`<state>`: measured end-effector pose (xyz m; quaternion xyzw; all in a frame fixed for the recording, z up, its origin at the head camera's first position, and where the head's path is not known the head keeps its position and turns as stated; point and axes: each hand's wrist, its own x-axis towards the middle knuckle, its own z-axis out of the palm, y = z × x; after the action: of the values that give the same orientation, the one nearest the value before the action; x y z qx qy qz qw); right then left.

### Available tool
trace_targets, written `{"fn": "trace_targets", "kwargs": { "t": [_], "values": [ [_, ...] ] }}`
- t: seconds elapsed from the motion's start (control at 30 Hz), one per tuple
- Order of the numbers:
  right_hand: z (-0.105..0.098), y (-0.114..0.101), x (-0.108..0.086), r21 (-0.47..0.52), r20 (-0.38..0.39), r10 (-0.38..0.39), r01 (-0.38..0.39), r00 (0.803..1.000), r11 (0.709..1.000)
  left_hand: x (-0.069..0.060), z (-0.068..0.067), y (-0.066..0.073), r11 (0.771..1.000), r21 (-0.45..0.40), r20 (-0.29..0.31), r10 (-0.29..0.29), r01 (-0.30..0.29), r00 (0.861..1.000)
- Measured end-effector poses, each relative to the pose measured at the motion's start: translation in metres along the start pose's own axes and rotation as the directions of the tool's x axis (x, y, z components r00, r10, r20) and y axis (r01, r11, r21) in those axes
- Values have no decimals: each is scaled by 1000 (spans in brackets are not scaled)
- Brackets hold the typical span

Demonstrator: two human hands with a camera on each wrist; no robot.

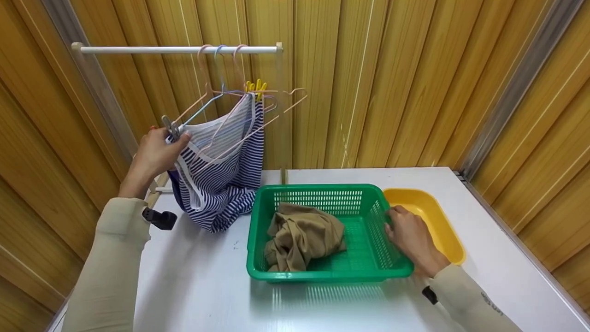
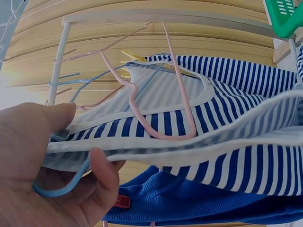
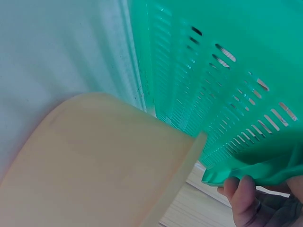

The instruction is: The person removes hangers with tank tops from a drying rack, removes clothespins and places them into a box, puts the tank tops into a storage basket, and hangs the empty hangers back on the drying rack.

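My left hand [image 1: 156,150] pinches the corner of a navy-and-white striped sleeveless top [image 1: 216,170] at the end of a blue hanger [image 1: 203,109]. A grey clothespin [image 1: 171,127] sticks up between thumb and fingers. Yellow clothespins [image 1: 256,88] sit at the top's other corner. In the left wrist view the hanger's blue end [image 2: 61,190] curves past the fingers. My right hand [image 1: 412,237] grips the right rim of a green basket [image 1: 322,275], in which a crumpled brown cloth [image 1: 302,235] lies. Curled fingertips [image 3: 244,191] show under the rim in the right wrist view.
Pink hangers [image 1: 201,62] hang beside the blue one from a white rod [image 1: 138,50]. A blue ribbed garment [image 2: 170,198] shows below the striped top. Right of the basket, a yellow tray [image 1: 442,226] stands on the white table [image 1: 203,286]. Wood-patterned walls [image 1: 368,83] enclose the table.
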<state>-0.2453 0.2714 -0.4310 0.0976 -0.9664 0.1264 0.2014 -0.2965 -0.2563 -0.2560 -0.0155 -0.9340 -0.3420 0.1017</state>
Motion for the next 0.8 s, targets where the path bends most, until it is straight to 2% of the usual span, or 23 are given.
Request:
{"fn": "trace_targets", "kwargs": {
  "t": [0.23, 0.47, 0.8],
  "values": [
    [0, -1, 0, 1, -2, 3, -3, 1000, 1000, -1, -1, 1, 1000, -1, 47, -10, 10, 999],
    [2, 0, -1, -2, -31, -39, 39, 999, 999, 1, 4, -2, 997, 40, -51, 71, -69, 996],
    [1, 0, -1, 10, -11, -33, 33, 999, 999, 0, 8, -2, 994, 47, -45, 97, -95, 994]
  ]
}}
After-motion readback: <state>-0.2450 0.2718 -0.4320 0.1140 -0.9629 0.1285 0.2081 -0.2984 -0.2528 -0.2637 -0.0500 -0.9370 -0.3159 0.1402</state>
